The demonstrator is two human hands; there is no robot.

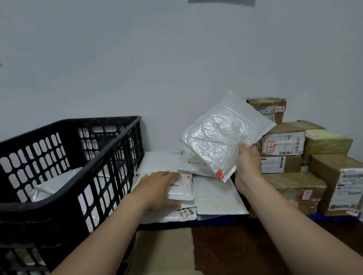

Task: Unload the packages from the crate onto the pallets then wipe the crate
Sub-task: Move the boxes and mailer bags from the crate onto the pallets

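Packages fill the lower half of the frame: at left the black crate (66, 166), its bottom corner cut off, still holds white mailers (57, 184) only partly visible through its slotted wall. At centre the left hand (158, 188) lies flat, fingers spread, on a small labelled mailer (181, 188) atop the flat pile; a beige cloth (163, 256) lies below. Right of centre the right hand (247, 160) pinches a white bubble mailer (223, 134) aloft, hiding part of the brown boxes (284, 145) stacked at right; their labels are too blurred to read.
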